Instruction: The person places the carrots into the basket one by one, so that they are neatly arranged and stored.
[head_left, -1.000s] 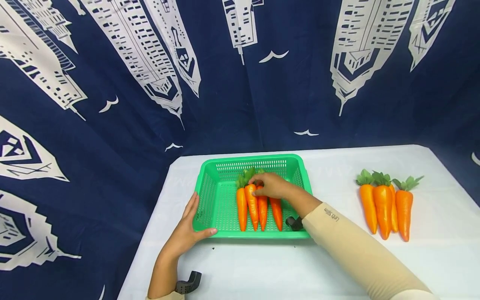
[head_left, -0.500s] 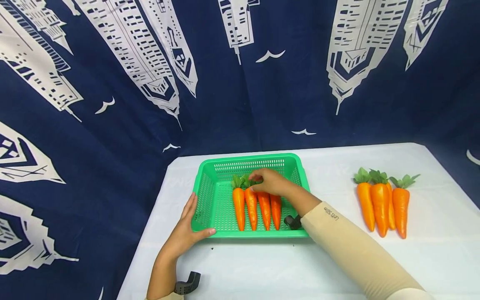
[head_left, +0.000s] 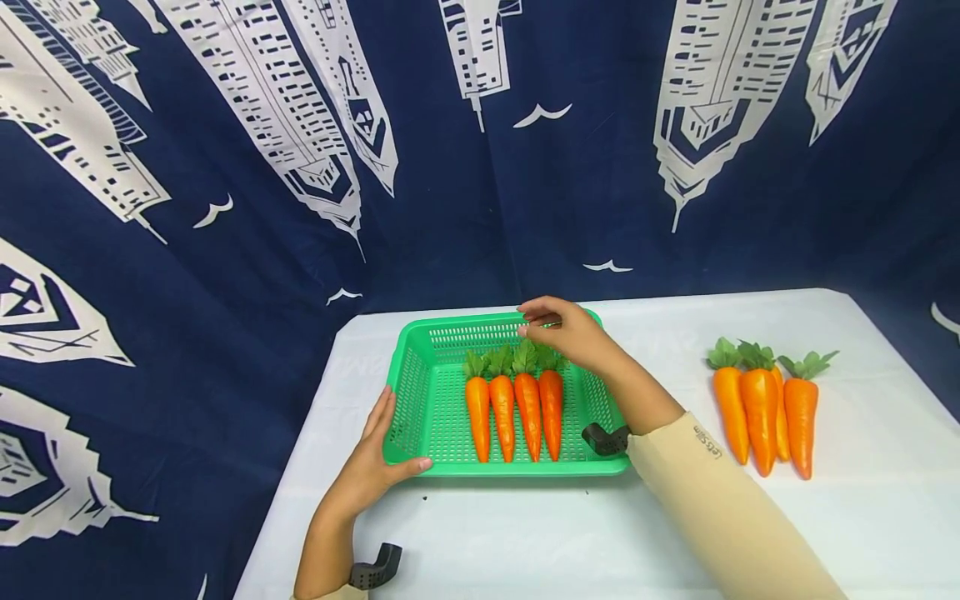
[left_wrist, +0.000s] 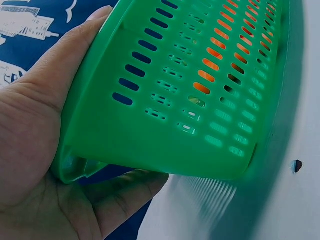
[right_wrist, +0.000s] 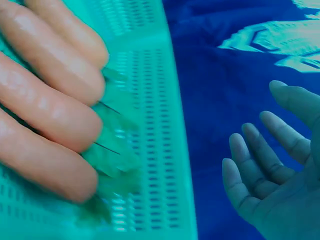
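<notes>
A green plastic basket (head_left: 442, 417) with slotted walls stands on the table. Several orange carrots (head_left: 477, 421) with leafy tops lie side by side in it, tips towards the front. My left hand (head_left: 367, 467) holds the basket's front left corner, thumb along the front rim and fingers along the left side. In the left wrist view, its thumb and fingers span the rim corner. My right hand (head_left: 566, 329) is over the back right rim, above the leaves, with fingers loosely bent and holding nothing. The right wrist view shows it apart from the carrots.
To the right, another group of several carrots (head_left: 761, 412) lies on the white table (head_left: 510, 542), leaves pointing back. A dark blue curtain (head_left: 450, 208) printed with white buildings hangs behind the table.
My right hand has let go of the carrot tops and moved up and back to the right. The carrots in the basket now lie more evenly spaced and straighter. My left hand stays put.
</notes>
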